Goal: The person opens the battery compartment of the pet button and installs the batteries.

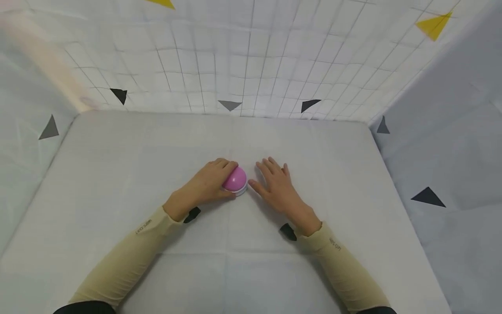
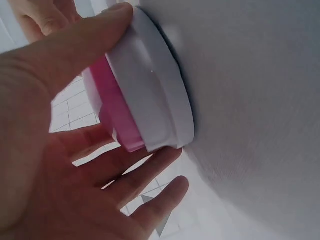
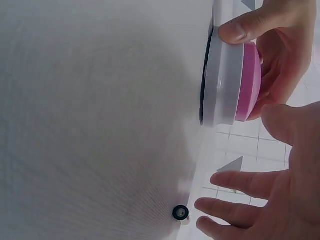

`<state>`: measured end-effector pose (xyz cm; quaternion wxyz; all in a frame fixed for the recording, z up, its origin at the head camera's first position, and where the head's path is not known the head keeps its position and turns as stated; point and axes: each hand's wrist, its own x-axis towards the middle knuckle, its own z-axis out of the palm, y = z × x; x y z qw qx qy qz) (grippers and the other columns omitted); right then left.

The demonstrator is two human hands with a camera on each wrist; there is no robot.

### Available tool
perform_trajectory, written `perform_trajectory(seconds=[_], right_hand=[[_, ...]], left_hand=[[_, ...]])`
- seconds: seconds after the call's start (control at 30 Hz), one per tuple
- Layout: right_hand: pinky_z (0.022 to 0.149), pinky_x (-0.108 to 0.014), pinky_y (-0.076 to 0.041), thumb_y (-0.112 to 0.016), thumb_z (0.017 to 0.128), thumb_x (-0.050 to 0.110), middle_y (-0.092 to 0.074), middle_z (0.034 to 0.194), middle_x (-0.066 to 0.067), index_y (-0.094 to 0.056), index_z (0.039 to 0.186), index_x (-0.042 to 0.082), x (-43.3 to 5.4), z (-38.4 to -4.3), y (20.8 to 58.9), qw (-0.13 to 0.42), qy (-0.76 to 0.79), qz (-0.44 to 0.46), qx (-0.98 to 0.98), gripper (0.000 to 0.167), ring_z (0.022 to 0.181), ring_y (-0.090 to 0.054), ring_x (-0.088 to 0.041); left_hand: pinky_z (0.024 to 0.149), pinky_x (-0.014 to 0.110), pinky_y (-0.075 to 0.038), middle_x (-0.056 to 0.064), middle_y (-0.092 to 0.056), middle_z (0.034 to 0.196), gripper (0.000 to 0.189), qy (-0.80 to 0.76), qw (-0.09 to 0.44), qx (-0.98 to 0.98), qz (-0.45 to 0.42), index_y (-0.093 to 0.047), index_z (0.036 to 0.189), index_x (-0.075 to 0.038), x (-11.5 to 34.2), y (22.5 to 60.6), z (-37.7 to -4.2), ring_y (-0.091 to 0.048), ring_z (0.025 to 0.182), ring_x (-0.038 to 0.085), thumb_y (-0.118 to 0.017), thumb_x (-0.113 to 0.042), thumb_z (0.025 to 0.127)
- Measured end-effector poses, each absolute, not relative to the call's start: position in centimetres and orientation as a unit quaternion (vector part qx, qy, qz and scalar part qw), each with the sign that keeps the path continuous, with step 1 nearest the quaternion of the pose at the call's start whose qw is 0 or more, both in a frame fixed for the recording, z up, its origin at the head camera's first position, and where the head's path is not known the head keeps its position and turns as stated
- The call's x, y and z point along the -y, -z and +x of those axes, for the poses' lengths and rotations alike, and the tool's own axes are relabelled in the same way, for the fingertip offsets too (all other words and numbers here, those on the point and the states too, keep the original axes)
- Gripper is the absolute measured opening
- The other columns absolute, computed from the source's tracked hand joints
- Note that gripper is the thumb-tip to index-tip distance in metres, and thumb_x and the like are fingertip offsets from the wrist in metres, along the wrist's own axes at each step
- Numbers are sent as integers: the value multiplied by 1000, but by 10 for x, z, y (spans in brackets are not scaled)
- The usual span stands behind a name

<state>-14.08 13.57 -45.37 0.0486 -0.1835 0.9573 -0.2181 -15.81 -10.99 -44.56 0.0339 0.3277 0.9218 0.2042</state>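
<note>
A round push button with a pink domed top (image 1: 236,179) and a white base (image 2: 145,85) sits near the middle of the white table. My left hand (image 1: 209,181) grips it from the left, thumb on the near side of the base and fingers round the far side. To its right, my right hand (image 1: 276,187) is spread with fingers extended, its thumb tip close to the button. Beyond the right fingertips, the right wrist view shows a small cylinder with a dark ringed end (image 3: 181,213), lying on the table; the right hand largely hides it in the head view.
A white cloth-like surface (image 1: 164,144) covers the table. Behind it rises a white wall with a grid (image 1: 262,65) and several dark, grey and yellow triangles. Pale side panels (image 1: 451,144) flank the table. Black wrist straps (image 1: 288,232) show at the cuffs.
</note>
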Motion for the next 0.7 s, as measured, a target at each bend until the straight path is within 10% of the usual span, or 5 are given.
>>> perform_trajectory(seconds=[0.4, 0.7], right_hand=[[120, -76, -25, -68, 99, 3, -54, 154, -21, -48, 153, 2, -134, -133, 453, -8, 206, -231, -951, 57, 152, -39, -42], [119, -75, -28, -75, 96, 5, -57, 151, -20, -50, 151, 2, -133, -133, 449, -30, 211, -249, -945, 61, 149, -44, -42]], left_hand=[[93, 44, -58, 10, -66, 119, 77, -264, 30, -903, 338, -60, 131, -7, 116, 445, -156, -63, 110, 27, -97, -38, 72], [91, 39, -59, 5, -65, 119, 73, -301, 36, -890, 341, -60, 130, -13, 118, 444, -158, -62, 108, 20, -93, -45, 74]])
